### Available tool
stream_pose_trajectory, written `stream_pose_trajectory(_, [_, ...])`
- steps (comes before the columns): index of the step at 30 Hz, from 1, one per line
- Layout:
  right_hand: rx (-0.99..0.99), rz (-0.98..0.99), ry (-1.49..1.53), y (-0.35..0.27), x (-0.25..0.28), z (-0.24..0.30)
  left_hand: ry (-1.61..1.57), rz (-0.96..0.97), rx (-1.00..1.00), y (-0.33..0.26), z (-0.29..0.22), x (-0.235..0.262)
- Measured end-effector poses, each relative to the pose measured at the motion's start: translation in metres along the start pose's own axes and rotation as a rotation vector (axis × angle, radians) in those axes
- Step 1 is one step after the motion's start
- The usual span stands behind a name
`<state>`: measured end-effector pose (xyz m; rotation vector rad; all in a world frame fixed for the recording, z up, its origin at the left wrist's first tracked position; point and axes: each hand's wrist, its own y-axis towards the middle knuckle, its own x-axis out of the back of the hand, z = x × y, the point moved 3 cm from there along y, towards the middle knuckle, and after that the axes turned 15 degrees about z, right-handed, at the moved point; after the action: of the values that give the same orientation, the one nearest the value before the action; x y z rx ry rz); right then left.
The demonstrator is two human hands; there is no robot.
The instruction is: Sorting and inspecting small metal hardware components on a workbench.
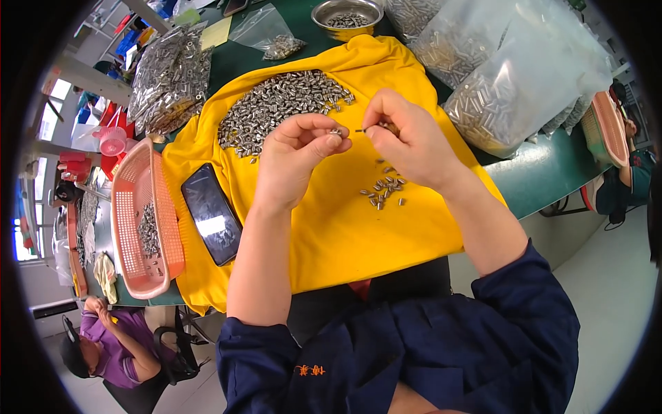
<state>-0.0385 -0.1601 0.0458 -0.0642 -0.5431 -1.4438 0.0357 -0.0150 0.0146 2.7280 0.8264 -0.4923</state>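
My left hand is closed in a pinch on a small silvery metal cylinder. Facing it, my right hand grips a thin dark pin-like rod whose tip points at the cylinder, with a small gap between them. Its other end is hidden in my fingers. Both hands are above a yellow cloth spread over the table. Beyond my left hand lies a large pile of short metal cylinders. A smaller scatter of the same cylinders rests below my right hand.
A black phone and a pink basket holding metal parts lie on the left. Bags of parts stand at back left and right. A steel bowl and small bag are behind. Another person sits at left.
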Motion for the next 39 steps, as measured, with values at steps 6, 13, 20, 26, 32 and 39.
stream_pose_trajectory(6, [-0.041, 0.082, 0.139, -0.003, -0.002, 0.007, -0.018, 0.082, -0.025, 0.001, 0.003, -0.009])
stream_pose_trajectory(13, [0.039, 0.028, -0.118, -0.003, -0.003, 0.007, 0.114, 0.063, -0.026, 0.001, 0.002, -0.012])
stream_pose_trajectory(20, [0.034, 0.024, -0.269, -0.001, -0.010, 0.005, 0.271, 0.031, -0.010, -0.001, -0.001, -0.013])
stream_pose_trajectory(26, [0.019, -0.002, -0.177, 0.000, -0.013, -0.002, 0.366, -0.045, 0.008, 0.001, -0.003, -0.012])
stream_pose_trajectory(32, [-0.060, -0.237, 0.188, -0.002, 0.023, -0.010, 0.529, -0.170, 0.009, 0.002, -0.019, 0.012])
stream_pose_trajectory(39, [0.029, -0.206, -0.212, -0.003, 0.010, 0.006, 1.328, -0.024, -0.093, 0.137, -0.051, 0.009])
